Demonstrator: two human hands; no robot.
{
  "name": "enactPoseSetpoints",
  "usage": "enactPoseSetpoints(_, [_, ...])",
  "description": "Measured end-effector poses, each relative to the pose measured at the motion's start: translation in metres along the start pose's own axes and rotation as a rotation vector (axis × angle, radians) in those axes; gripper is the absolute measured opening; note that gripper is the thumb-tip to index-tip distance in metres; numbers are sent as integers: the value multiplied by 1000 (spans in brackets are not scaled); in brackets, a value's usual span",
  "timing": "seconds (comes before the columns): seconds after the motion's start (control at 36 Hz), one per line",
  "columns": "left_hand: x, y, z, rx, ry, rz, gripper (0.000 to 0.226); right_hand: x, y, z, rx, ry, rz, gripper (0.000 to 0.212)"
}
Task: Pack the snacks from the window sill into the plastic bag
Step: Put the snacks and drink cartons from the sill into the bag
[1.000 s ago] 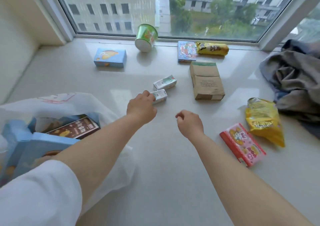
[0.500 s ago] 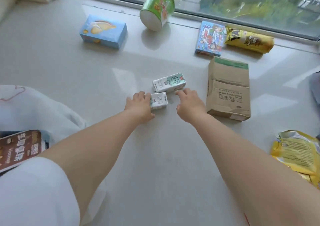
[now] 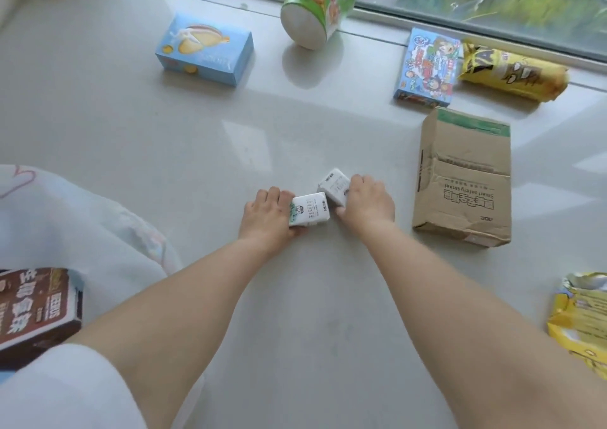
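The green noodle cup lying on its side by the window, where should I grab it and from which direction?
Grip the green cup around its middle, coming from above with fingers wrapping across the round wall. It lies tipped over, its white base facing you and its wider end toward the window frame, so the ends are awkward to reach. The curved side is bare, with space on both sides. This is a judgement from its pose.

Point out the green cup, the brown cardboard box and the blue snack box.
green cup (image 3: 323, 0): head view, printed side wall.
brown cardboard box (image 3: 466, 179): head view, top face.
blue snack box (image 3: 203, 46): head view, top face.
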State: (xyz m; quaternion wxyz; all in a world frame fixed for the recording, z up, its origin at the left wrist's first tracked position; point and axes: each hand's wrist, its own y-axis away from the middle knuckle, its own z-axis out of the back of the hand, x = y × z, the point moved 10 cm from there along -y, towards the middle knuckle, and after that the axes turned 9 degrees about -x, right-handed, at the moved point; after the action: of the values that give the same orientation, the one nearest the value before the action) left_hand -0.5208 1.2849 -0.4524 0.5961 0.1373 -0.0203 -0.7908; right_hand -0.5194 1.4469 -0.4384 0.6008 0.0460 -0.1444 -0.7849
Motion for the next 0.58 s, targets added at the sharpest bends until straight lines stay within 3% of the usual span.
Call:
enactPoseSetpoints(0.19, [12, 72, -15, 92, 0, 178, 63, -20, 116, -36, 68, -146, -237, 55])
enactPoseSetpoints(0.31, [27, 127, -22, 182, 413, 538, 67, -23, 171, -51, 221, -619, -514, 41])
enactPoseSetpoints(0.36, [28, 151, -11, 139, 601, 638, 62, -14, 187, -46, 192, -848, -554, 30])
enactPoseSetpoints(0.44, [29, 185, 22, 22, 811, 676, 51, 11, 212, -34, 183, -1174, -602, 32])
enactPoseSetpoints(0.53, [40, 218, 65, -117, 950, 623, 45, 48, 235, -8, 200, -1362, -511, 25])
enactPoseSetpoints(0.58, [53, 237, 97, -198, 992, 543, 43, 76, 248, 13, 190, -1405, -433, 30])
